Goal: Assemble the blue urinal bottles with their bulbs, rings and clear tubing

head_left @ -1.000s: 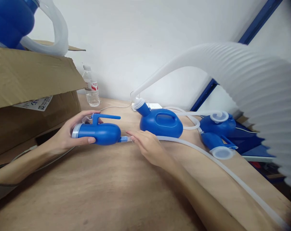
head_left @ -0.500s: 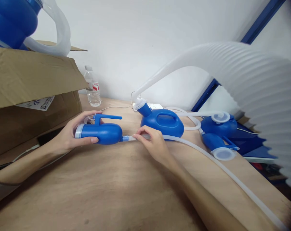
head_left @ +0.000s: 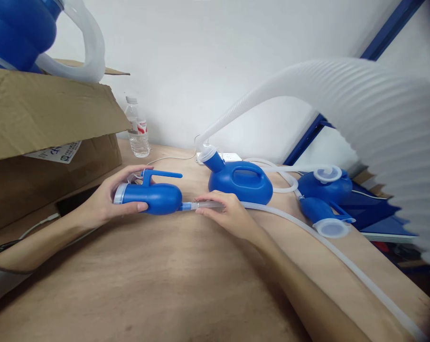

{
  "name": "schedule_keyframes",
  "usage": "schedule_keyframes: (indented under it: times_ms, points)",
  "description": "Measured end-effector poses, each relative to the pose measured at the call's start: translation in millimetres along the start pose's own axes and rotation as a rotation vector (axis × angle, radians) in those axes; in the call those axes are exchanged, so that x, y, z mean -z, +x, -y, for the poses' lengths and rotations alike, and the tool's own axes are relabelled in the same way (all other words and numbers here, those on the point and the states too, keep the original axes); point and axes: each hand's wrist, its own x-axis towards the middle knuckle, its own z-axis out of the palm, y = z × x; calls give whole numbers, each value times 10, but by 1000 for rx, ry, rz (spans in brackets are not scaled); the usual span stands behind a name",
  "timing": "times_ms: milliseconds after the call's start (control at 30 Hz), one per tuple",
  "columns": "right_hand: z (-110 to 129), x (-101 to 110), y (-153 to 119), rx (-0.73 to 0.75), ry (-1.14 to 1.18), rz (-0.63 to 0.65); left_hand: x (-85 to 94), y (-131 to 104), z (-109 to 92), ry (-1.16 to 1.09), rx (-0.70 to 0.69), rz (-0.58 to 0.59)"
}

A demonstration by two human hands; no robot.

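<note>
My left hand (head_left: 111,197) is wrapped round the capped end of a small blue bottle (head_left: 158,198) that lies on its side with its handle up. A light-blue connector (head_left: 185,206) at the bottle's right end meets a clear hose (head_left: 286,214), which runs right and down across the table. My right hand (head_left: 225,211) holds the hose near this joint, thumb below and fingers above. Close to the fingertips a thin ring or clip (head_left: 198,204) shows around the hose.
A larger blue bottle (head_left: 240,183) with a corrugated hose (head_left: 307,78) stands behind my right hand. Blue bottles (head_left: 318,209) with pale lids lie at the right. A cardboard box (head_left: 51,114) stands at the left, beside a water bottle (head_left: 139,135). A power strip (head_left: 231,156) lies by the wall.
The fingers of my right hand have gone from a tight pinch to a longer hold along the hose, and the thin ring now shows. The small bottle has shifted very slightly right.
</note>
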Motion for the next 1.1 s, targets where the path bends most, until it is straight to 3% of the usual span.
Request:
schedule_keyframes:
  times_ms: [200,367,533,667,767,900,1100]
  points:
    - [11,-57,20,-21,-62,-10,-47,-34,-69,3,47,15]
    - [12,-152,15,-78,-162,-33,-68,-75,-64,69,-32,-17]
    - [34,-172,5,-111,-129,-62,13,-52,4,211,-410,118]
    - [88,-128,19,-160,10,-59,-35,-92,-84,356,-536,18]
    - [91,-93,27,-149,67,-1,-92,-124,-153,500,-731,36]
    - [-17,-96,43,-149,126,69,-124,-145,-175,610,-846,4]
    - [-217,-167,105,-303,268,148,-169,-148,-283,695,-1063,118]
